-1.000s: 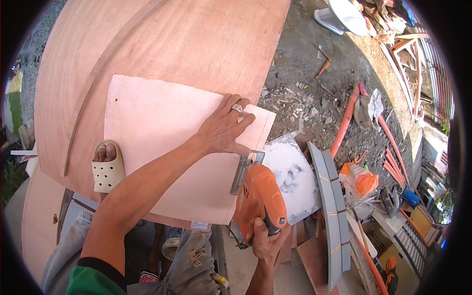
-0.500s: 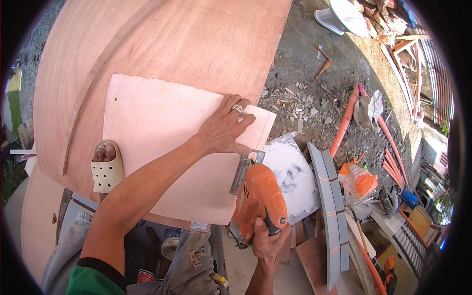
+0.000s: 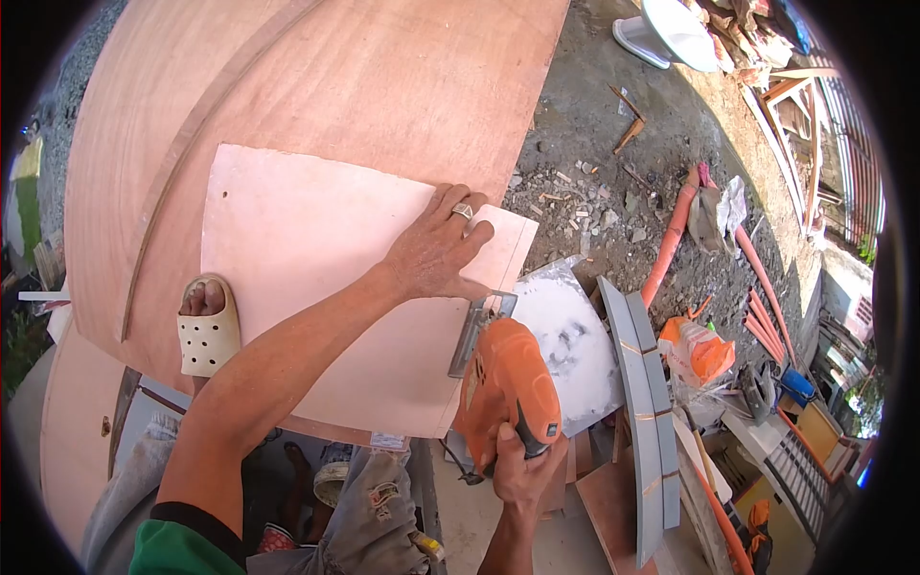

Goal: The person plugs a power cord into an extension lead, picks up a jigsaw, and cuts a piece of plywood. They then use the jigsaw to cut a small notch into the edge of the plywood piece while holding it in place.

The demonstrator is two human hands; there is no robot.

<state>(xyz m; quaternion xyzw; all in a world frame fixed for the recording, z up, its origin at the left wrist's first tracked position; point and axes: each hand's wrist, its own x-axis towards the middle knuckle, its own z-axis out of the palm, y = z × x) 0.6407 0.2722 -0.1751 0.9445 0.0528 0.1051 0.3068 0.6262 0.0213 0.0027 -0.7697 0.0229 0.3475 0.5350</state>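
My right hand [image 3: 522, 470] is wrapped round the handle of an orange jigsaw [image 3: 513, 374]. The jigsaw's metal base plate [image 3: 470, 337] lies on the right side of a pale plywood piece [image 3: 307, 225], where a thin line runs near the edge. The blade is hidden from view. Pressed on the same piece, just beyond the saw's front, my left hand [image 3: 436, 244] has its fingers spread and wears a ring. A larger plywood sheet [image 3: 383, 86] lies underneath.
A foot in a cream clog [image 3: 208, 326] stands on the plywood at left. A curved wood strip [image 3: 182, 153] lies on the large sheet. At right are a white-smeared board [image 3: 570, 345], grey strips [image 3: 640, 412], orange pipes [image 3: 671, 235] and rubble [image 3: 599, 211].
Almost nothing differs. The jigsaw and both hands stay in nearly the same place, with only a slight shift of the left hand's fingers.
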